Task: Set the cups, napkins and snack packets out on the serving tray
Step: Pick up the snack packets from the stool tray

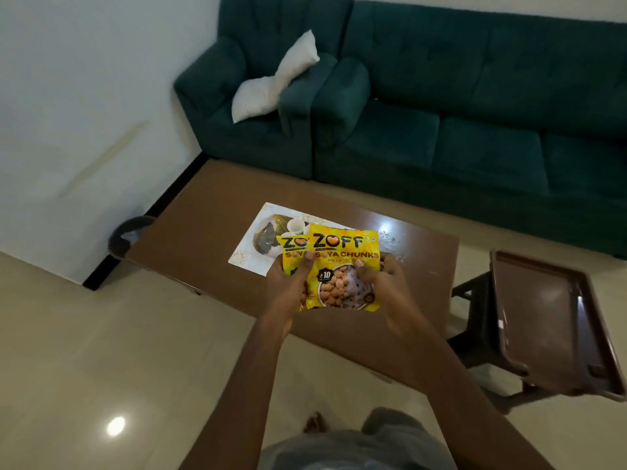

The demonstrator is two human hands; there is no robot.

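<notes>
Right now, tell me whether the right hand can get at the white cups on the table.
Probably not yet. The right hand and left hand both grip the yellow snack packets, held in front of the white cups. Nothing else appears to block the way; free the fingers first.
</notes>
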